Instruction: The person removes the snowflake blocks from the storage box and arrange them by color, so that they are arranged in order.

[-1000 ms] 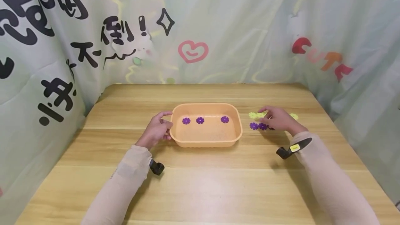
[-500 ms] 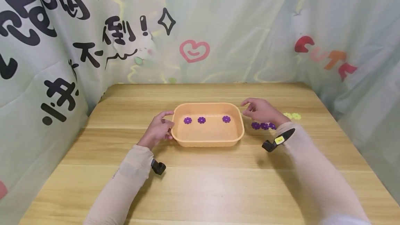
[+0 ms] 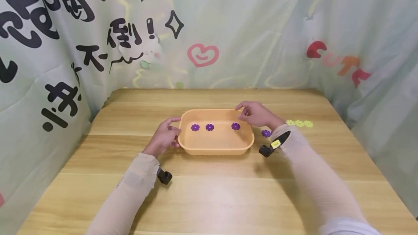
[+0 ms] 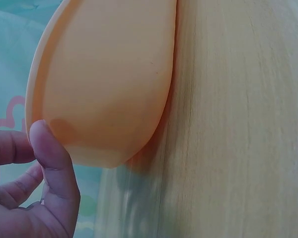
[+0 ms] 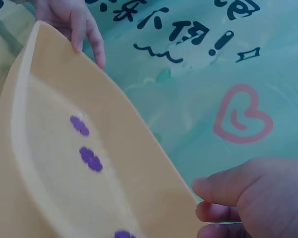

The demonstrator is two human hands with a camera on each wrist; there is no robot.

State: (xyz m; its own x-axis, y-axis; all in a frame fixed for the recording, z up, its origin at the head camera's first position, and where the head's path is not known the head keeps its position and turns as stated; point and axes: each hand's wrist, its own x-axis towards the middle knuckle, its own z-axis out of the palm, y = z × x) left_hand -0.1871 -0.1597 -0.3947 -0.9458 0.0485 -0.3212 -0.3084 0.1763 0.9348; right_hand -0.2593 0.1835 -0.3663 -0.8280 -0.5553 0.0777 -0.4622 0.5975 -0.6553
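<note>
An orange plastic basin (image 3: 215, 142) stands on the table, with purple flower-shaped pieces (image 3: 209, 127) lying on its floor. At its left end my left hand (image 3: 162, 137) pinches the rim, thumb and index finger on either side of it in the left wrist view. My right hand (image 3: 258, 114) is over the basin's back right corner, its index finger and thumb apart. In the right wrist view the right fingertips (image 5: 203, 186) are right at the rim, and no piece shows between them.
Right of the basin are purple flower pieces (image 3: 266, 133), partly hidden by the right sleeve, and yellow flower pieces (image 3: 299, 123) farther right. A printed curtain (image 3: 254, 28) hangs behind the wooden table (image 3: 209, 198).
My right hand has moved left from above the flower pieces to the basin's back right corner, uncovering more yellow pieces. The left hand has stayed on the basin's rim.
</note>
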